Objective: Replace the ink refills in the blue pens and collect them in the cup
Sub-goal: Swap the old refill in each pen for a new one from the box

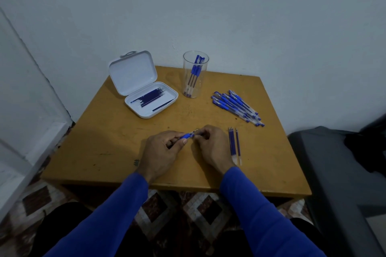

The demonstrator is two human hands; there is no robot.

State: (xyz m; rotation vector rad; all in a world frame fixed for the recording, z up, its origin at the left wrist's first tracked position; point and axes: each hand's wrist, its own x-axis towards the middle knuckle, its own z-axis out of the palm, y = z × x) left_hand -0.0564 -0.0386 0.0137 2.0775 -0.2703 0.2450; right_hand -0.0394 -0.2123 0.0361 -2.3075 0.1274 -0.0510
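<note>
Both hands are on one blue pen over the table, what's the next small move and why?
Probably screw the tip back on. The left hand grips the pen by its blue grip, a refill point shows at its end, and the right hand pinches there. Then it goes in the cup.

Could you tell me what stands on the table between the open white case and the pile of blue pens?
In the head view, the clear cup with a few blue pens in it stands between the white case and the pen pile.

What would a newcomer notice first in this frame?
Both hands meet at the table's near middle: the left hand and right hand hold one blue pen between them. Behind stand a clear cup with finished pens, an open white case of refills at left, and a pile of pens at right.
</note>
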